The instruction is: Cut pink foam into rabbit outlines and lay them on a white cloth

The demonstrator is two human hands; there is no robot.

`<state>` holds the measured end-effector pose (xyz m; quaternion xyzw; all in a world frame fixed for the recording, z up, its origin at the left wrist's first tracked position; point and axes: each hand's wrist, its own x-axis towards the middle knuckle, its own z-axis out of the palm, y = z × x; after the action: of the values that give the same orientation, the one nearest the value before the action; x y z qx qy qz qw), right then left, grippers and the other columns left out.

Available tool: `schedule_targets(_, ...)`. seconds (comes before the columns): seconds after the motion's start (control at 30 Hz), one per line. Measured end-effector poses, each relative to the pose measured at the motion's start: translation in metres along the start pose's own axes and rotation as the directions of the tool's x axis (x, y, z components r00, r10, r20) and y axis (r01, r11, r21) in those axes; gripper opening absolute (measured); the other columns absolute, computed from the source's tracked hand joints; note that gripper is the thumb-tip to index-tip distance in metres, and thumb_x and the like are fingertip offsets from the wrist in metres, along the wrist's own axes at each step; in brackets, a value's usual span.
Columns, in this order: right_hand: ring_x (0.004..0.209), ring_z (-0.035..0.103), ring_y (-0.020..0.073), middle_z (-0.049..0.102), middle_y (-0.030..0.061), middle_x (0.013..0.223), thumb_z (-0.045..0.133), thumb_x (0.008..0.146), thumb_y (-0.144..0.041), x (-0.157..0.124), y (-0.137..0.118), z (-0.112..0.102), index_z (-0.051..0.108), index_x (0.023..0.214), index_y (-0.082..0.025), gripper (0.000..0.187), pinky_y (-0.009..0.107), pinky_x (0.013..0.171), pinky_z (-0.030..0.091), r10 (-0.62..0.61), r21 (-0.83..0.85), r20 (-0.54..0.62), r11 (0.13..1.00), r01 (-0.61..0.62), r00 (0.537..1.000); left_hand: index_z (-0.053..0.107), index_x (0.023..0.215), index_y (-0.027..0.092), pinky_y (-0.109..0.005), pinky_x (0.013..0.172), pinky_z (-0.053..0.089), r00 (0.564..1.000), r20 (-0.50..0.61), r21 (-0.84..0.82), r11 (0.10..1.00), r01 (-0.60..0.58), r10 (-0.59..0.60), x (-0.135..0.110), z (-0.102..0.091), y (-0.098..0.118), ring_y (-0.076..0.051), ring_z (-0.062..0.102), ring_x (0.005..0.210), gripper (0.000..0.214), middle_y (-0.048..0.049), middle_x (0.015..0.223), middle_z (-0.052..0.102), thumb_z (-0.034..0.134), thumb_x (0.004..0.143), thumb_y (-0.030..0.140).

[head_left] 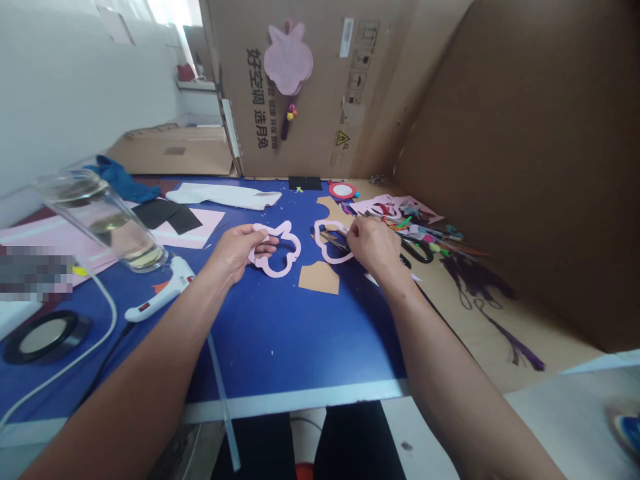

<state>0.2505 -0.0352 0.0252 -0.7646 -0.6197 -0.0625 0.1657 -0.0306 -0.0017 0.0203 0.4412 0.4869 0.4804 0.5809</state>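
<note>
My left hand (243, 250) pinches a pink paper cutout frame (276, 272) by its left edge, thumb on top. A second pink cutout frame (326, 252) of similar outline is gripped at its right side by my right hand (373, 243), just over the table. Scissors (337, 243) with dark handles lie under and beside that hand, their blades showing inside the second frame. A tan card piece (320, 277) rests on the blue table between the hands, and another tan card piece (334, 212) lies behind the right frame.
A hot glue gun (165, 290), a glass of liquid (120, 230) and a black tape roll (45, 337) stand left. Right are purple tassels (475, 273) and craft scraps (415, 230). A pink ornament (289, 61) hangs on the cardboard wall (390, 100) behind.
</note>
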Motion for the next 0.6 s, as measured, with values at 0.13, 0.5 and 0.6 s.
schedule_targets(0.13, 0.102, 0.073, 0.0332, 0.078, 0.0192, 0.110, 0.056, 0.099, -0.022, 0.006, 0.020, -0.005, 0.081, 0.108, -0.018, 0.027, 0.039, 0.085, 0.052, 0.153, 0.021, -0.079, 0.988, -0.152, 0.985, 0.072, 0.081, 0.010, -0.021, 0.057, 0.060, 1.000, -0.003, -0.002, 1.000, 0.003, -0.003, 0.000, 0.002, 0.001, -0.014, 0.073, 0.060, 0.009, -0.0156, 0.085, 0.082, 0.074, 0.089, 0.009)
schedule_targets(0.5, 0.097, 0.070, 0.0231, 0.079, 0.0055, 0.111, 0.086, 0.083, -0.042, -0.005, -0.011, 0.002, 0.080, 0.117, -0.026, 0.038, 0.032, 0.081, 0.050, -0.495, 0.402, 0.300, 0.841, 0.363, 0.816, 0.071, 0.082, 0.011, -0.021, 0.056, 0.059, 1.000, -0.010, 0.001, 1.000, -0.005, 0.005, -0.001, 0.002, 0.002, -0.014, 0.073, 0.060, 0.009, -0.0156, 0.087, 0.082, 0.072, 0.091, 0.009)
schedule_targets(0.6, 0.092, 0.070, 0.0230, 0.079, 0.0056, 0.108, 0.087, 0.081, -0.044, -0.012, -0.021, 0.000, 0.080, 0.113, -0.025, 0.038, 0.031, 0.074, 0.047, -0.453, 0.306, 0.400, 0.885, 0.350, 0.797, 0.072, 0.083, 0.011, -0.021, 0.056, 0.059, 1.000, -0.017, 0.002, 1.000, -0.002, 0.002, -0.001, 0.003, 0.002, -0.015, 0.074, 0.061, 0.008, -0.0157, 0.087, 0.082, 0.071, 0.091, 0.009)
